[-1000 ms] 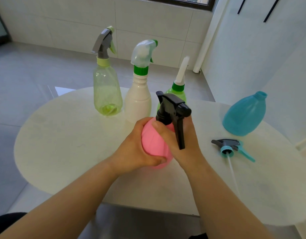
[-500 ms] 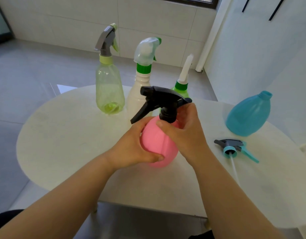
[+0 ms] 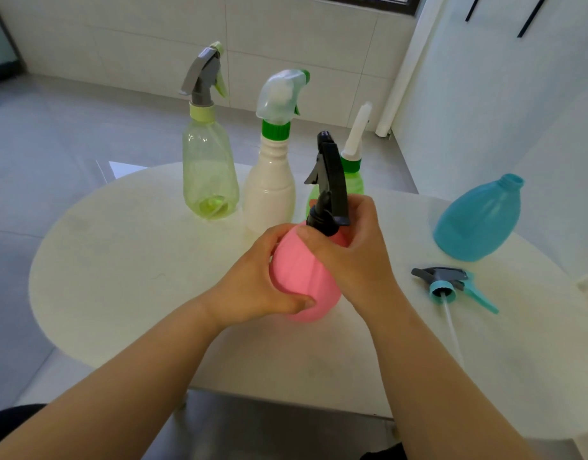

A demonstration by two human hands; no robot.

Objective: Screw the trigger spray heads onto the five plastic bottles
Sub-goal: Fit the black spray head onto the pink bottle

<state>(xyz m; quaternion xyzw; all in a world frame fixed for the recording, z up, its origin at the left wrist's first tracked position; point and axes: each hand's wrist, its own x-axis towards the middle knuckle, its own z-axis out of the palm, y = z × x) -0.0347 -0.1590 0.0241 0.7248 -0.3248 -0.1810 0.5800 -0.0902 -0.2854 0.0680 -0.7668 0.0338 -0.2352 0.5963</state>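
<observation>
A pink bottle (image 3: 299,273) stands near the middle of the round white table (image 3: 126,260). My left hand (image 3: 259,280) wraps its left side. My right hand (image 3: 349,250) grips the collar of the black trigger head (image 3: 330,184) sitting on its neck, nozzle pointing away from me. Behind stand a clear green bottle (image 3: 209,171), a white bottle (image 3: 269,194) and a green bottle (image 3: 352,180), each with a spray head on. A teal bottle (image 3: 478,220) without a head stands at the right. Its grey and teal trigger head (image 3: 448,283) lies on the table in front of it.
The table's near edge runs just under my forearms. A white wall and a white pipe (image 3: 398,78) rise behind the table on the right. Grey tiled floor (image 3: 70,134) lies to the left and behind.
My right hand has turned the black trigger head on the pink bottle: its lever pointed toward me, then left, and the nozzle now points away. The left hand kept holding the bottle.
</observation>
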